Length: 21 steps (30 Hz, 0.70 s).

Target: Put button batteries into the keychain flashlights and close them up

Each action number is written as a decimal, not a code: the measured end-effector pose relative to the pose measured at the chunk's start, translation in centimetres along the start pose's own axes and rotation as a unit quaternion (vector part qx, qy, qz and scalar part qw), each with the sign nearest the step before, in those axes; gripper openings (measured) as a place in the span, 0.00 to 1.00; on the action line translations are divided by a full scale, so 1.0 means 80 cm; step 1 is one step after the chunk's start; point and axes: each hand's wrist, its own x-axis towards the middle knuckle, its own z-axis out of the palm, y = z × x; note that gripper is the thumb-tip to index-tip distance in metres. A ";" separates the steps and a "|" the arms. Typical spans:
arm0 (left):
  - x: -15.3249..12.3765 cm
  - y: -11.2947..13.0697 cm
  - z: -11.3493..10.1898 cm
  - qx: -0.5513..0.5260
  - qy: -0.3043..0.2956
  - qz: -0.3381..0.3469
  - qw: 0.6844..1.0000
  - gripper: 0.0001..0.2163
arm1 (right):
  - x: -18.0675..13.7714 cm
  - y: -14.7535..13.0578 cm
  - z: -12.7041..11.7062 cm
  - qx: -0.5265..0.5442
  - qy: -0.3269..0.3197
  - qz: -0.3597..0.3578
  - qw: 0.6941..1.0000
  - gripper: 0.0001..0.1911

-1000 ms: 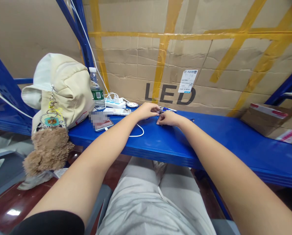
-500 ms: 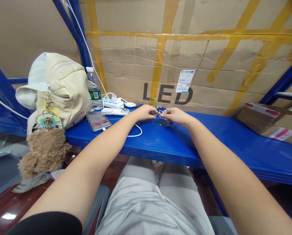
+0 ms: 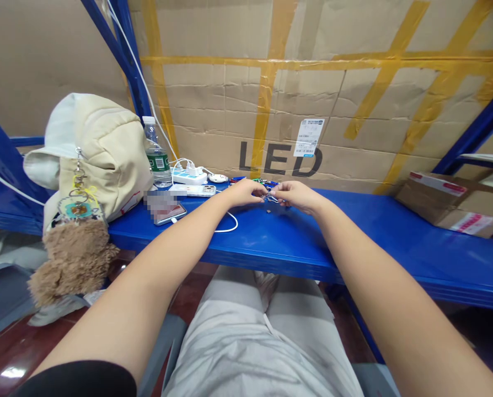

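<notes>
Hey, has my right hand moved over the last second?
Yes, your right hand has shifted rightward against the LED lettering on the cardboard.

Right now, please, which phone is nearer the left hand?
The pale phone by the power strip; the other phone lies farther left, nearer the table's front edge.

The shelf top [image 3: 354, 226] before you looks glossy, smooth metal; the large carton [image 3: 205, 105], matt, creased cardboard; the bag [image 3: 114, 138], soft cloth, its hanging toy [image 3: 75, 262] rough plush; the small piece [image 3: 271, 198] you hold, shiny metal.
</notes>
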 end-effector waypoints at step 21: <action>-0.001 -0.011 0.002 0.031 -0.001 -0.016 0.999 0.12 | -0.009 -0.004 0.019 -0.369 -0.060 -0.089 0.923 0.09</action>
